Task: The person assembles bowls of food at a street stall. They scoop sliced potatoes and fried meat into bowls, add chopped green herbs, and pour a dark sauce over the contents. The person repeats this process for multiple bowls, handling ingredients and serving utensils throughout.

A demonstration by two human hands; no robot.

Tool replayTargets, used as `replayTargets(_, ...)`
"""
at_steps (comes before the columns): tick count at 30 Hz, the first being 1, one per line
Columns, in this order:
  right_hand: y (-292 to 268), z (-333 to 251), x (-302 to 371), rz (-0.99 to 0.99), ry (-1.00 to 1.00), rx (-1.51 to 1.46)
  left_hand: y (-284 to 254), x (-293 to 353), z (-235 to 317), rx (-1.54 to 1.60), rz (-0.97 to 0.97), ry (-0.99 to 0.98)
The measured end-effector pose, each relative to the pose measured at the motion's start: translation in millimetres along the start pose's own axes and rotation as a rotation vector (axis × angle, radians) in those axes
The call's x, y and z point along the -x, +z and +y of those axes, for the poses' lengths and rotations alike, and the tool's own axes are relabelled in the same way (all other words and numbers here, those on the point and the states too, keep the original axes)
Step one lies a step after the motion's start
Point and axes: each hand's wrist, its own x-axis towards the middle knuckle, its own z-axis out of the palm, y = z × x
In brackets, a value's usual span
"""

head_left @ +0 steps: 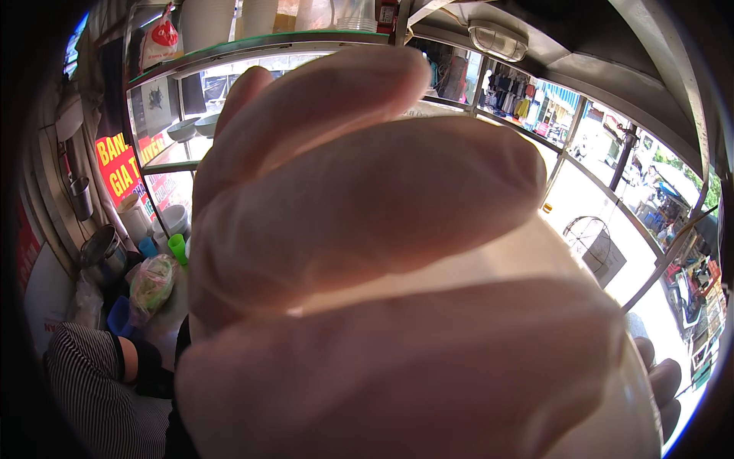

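Observation:
My left hand [367, 206] looms very close and fills the middle of the view. It seems to wear a thin translucent glove. Its fingers stretch to the right, with gaps between them. Behind them shows a pale thing with a curved edge [527, 256]; most of it is hidden, so its kind cannot be told. Dark fingertips of what looks like my right hand [664, 379] appear beyond that edge at the lower right; whether they grip it is unclear. Lower left, a striped sleeve [103, 390] and a black arm cover [155, 371] lead toward my left hand.
Bowls [206, 125] stand on a glass-sided shelf at the back left, below stacked containers [355, 15]. Further down are a green cup [177, 249], a bag of greens [153, 284] and a metal pot [103, 252]. A wire fan guard [589, 239] shows at right.

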Motion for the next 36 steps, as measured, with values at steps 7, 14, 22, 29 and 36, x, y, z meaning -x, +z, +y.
replayTargets(7, -37, -8, 6, -0.19, 0.019, -0.011, -14, -6, 7, -0.034, -0.046, -0.007)
replayTargets(14, -84, -37, 27, -0.337, 0.058, 0.143, -8, -3, 15, 0.107, -0.038, 0.006)
replayTargets(22, -48, 17, 86, -0.061, -0.116, 0.256, 29, 50, 92, 1.076, -0.091, -0.311)
replayTargets(29, -50, -30, 201, -0.154, 0.396, 0.208, 69, 89, 138, 1.84, -0.767, -0.645)
replayTargets(36, -59, -129, 296, 0.013, 0.818, 0.255, 117, 94, 222, 1.987, -1.166, -0.392)
